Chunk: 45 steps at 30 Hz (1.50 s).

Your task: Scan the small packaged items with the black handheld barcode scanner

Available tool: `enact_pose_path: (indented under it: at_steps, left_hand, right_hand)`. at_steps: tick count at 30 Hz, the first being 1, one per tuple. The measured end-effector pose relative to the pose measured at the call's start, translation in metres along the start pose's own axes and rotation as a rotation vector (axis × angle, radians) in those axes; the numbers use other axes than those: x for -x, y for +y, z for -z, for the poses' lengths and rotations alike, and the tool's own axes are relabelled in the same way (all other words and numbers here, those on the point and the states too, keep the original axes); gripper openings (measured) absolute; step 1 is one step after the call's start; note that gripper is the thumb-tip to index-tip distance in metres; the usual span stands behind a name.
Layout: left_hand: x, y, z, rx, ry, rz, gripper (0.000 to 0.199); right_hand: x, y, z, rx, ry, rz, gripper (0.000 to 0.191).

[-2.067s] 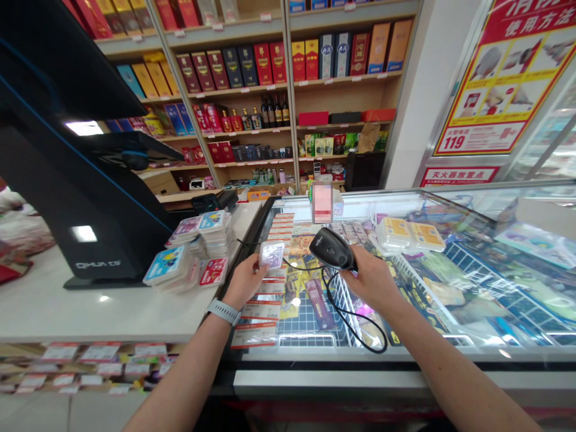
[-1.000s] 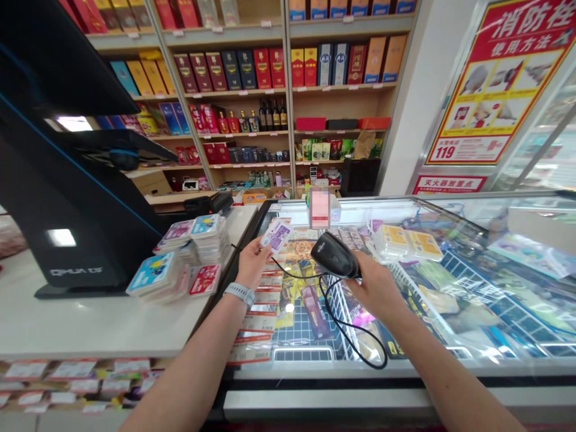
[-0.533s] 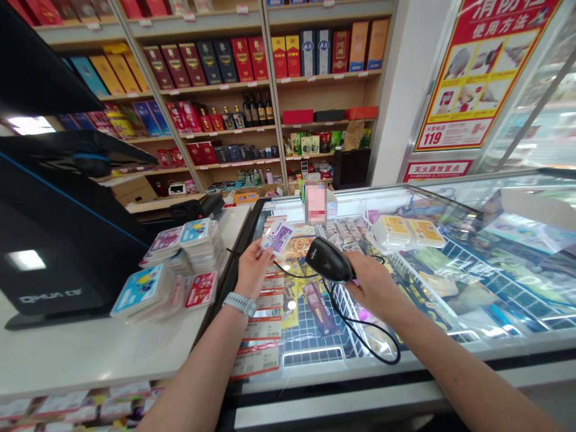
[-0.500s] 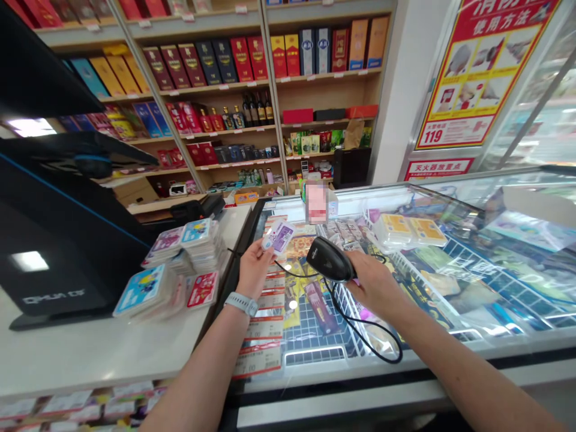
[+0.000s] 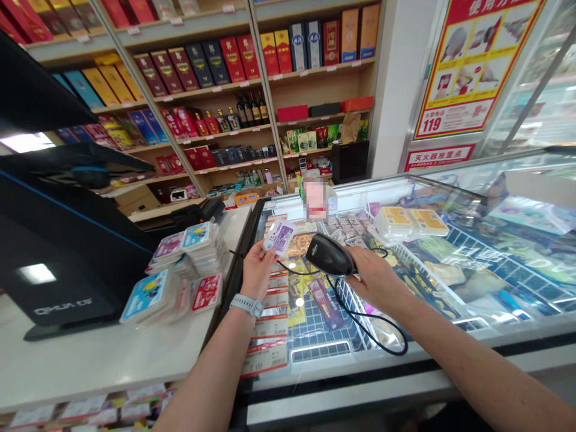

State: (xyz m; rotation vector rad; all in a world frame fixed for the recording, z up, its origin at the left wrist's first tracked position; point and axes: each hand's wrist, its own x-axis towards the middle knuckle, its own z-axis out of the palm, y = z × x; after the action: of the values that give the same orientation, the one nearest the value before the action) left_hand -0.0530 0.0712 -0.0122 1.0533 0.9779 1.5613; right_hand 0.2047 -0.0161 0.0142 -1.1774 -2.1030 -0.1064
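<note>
My left hand (image 5: 258, 265), with a grey watch on its wrist, pinches a small white and purple card-like pack (image 5: 279, 236) by its lower left edge. A black barcode scanner (image 5: 330, 255) is gripped in my right hand (image 5: 369, 273), its head turned left toward the pack, with a gap between them. The scanner's black cable (image 5: 375, 345) loops down over the glass top of the chest freezer (image 5: 319, 371). To the left, stacks of similar packs stand on the white counter (image 5: 112, 366): blue ones (image 5: 146, 294), a red one (image 5: 207, 292) and a purple one (image 5: 168, 251).
A black point-of-sale terminal (image 5: 67, 252) stands at the left. Price labels (image 5: 269, 333) line the freezer's left side. Yellow packs (image 5: 411, 222) and an open white box (image 5: 531, 207) lie on the glass at right. Shelves of boxed bottles (image 5: 193, 66) fill the back.
The view has shifted slightly. Both hands keep their hold on the pack and the scanner, which have barely moved relative to each other.
</note>
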Motion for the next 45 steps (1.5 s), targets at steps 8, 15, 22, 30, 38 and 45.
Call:
enact_pose_path:
  at_steps: [8,15,22,30,38,45]
  left_hand:
    - [-0.0006,-0.0028,-0.0003,-0.007,-0.007,0.01,0.046]
    - [0.0007,-0.0015,-0.0019,-0.014,-0.01,0.008,0.043]
    - [0.0007,-0.0024,-0.0023,-0.018,-0.012,0.026,0.046]
    - [0.0014,-0.0028,-0.0024,-0.019,-0.015,0.014,0.046]
    - [0.0023,-0.0014,-0.0032,-0.016,-0.019,0.001,0.047]
    - [0.0022,-0.0011,-0.0038,-0.004,-0.023,0.012,0.047]
  right_hand:
    - [-0.001,-0.0029,0.0016,0.042,-0.031,-0.013,0.034]
    - [-0.0016,-0.0048,0.0021,0.058,-0.029,-0.008,0.035]
    - [-0.001,-0.0038,0.0015,0.072,-0.013,0.001,0.028]
    - [-0.0015,-0.0047,0.0028,0.098,-0.037,-0.026,0.026]
    - [-0.0022,-0.0055,0.0041,0.135,-0.062,-0.04,0.025]
    - [-0.0018,-0.0056,0.0039,0.137,-0.067,-0.05,0.025]
